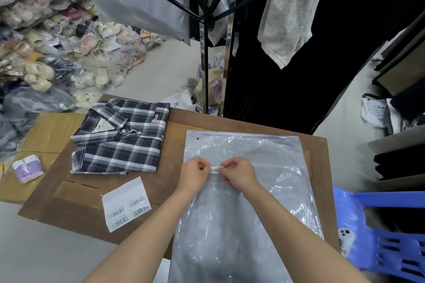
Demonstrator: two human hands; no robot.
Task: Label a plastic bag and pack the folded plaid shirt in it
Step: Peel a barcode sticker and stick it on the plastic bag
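Note:
A clear zip-top plastic bag [248, 193] lies flat on the brown cardboard work surface [174, 142], its zipper end away from me. Over the bag's upper middle, my left hand [194, 174] and my right hand [239, 173] each pinch one end of a small white barcode label [216, 169], stretched between them just above the plastic. The folded navy-and-white plaid shirt [119, 136] rests to the left of the bag, collar toward the far side. A white sheet of barcode labels [126, 204] lies in front of the shirt.
A blue plastic chair [379, 234] stands at the right. A small purple-and-white packet [28, 167] sits at the left edge. A black rack frame [207, 16] with hanging clothes rises behind the surface. Bagged shoes are piled at the left on the floor.

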